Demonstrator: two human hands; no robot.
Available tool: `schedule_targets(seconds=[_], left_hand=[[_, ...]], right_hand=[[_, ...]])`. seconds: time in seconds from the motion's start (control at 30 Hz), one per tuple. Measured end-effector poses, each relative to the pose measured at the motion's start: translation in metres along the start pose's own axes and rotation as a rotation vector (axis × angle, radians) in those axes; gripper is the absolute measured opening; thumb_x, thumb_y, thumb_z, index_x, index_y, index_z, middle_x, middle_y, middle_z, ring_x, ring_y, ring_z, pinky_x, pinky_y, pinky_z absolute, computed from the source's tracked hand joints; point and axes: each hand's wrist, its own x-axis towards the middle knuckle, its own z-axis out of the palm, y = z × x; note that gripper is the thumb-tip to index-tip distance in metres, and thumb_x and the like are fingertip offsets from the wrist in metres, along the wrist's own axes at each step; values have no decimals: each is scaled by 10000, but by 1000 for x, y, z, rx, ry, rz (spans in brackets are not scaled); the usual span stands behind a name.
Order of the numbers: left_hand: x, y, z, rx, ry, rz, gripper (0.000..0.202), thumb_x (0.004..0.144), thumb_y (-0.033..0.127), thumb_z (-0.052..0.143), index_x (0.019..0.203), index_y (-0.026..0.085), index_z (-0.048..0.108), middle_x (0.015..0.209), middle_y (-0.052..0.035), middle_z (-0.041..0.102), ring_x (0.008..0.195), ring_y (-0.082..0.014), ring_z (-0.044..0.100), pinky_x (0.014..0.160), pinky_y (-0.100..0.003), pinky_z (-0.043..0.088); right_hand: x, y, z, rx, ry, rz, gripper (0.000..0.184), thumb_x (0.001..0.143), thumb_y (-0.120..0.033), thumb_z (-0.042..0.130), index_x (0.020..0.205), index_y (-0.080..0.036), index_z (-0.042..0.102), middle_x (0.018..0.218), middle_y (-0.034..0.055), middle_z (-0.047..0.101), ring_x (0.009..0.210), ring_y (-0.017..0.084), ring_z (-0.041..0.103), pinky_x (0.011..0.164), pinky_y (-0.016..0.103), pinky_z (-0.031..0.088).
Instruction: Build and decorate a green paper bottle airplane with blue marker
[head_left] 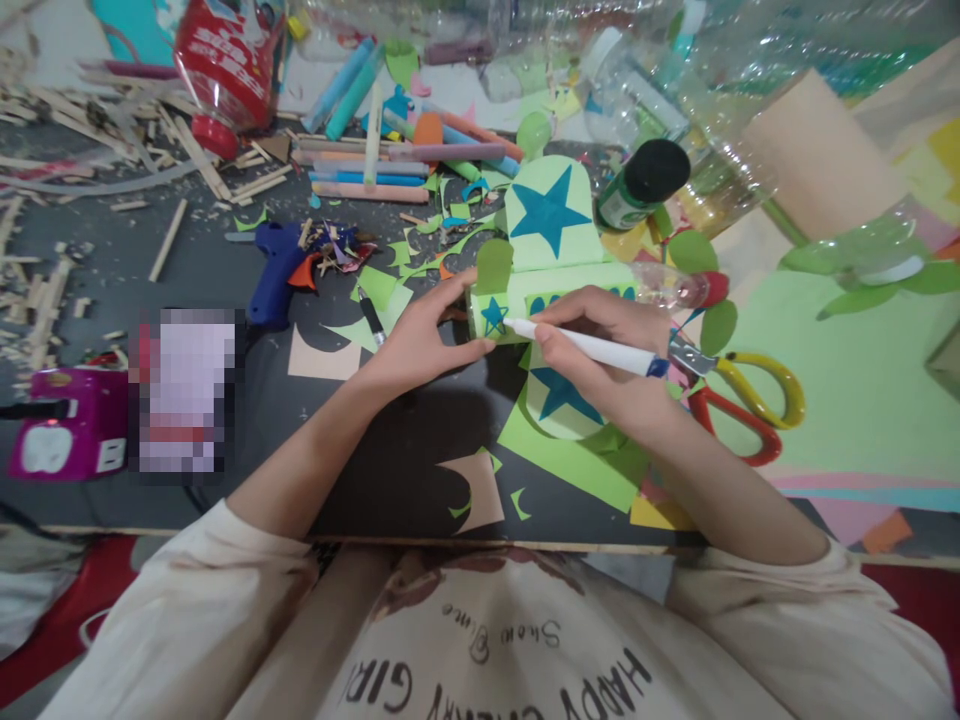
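A light green paper-covered craft model (559, 265) with blue stars lies on the dark table. My left hand (420, 335) grips its left end, fingers pinched around the edge beside a small blue star (493, 315). My right hand (600, 355) holds a white marker with a blue cap end (592, 348), its tip touching the model just right of that small star. A larger blue star (550, 212) sits on the model's far rounded panel, and another blue star (559, 392) shows under my right hand.
Red-and-yellow scissors (739, 400) lie right of my right hand. A blue glue gun (276, 270), coloured markers (390, 165), a green bottle with a black cap (643, 182), clear plastic bottles (675, 290), wood sticks (172, 150) and green paper scraps (480, 480) surround the work.
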Motion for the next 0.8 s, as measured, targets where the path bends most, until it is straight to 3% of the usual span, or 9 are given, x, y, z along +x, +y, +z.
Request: schedule_targets(seconds=[0.23,0.4,0.8], left_hand=[[0,-2,-2,26,-11,-24,770,774,462,704,1437,156,458,1566,-154,408,1396,-350,459,1151,-447,421],[0,-2,-2,28,-20,8,732,784,437,686,1430,174,463,1545,-124,448,1389,-330,472,1146,-428,428],[2,-5,-1,32,-9,33,718,782,431,687,1430,204,477,1525,-96,479,1377,-325,485,1137,-431,441]], right_hand=[[-3,-1,3,-59,-57,-101,100,886,-201,609,794,-228,639,659,-7,640,579,135,593,534,269,445],[-4,3,6,-112,-25,-178,71,891,-193,605,855,-233,652,689,0,664,606,145,617,553,273,486],[-3,2,4,-162,-85,-192,117,901,-222,584,790,-239,614,642,-9,659,578,140,624,528,268,494]])
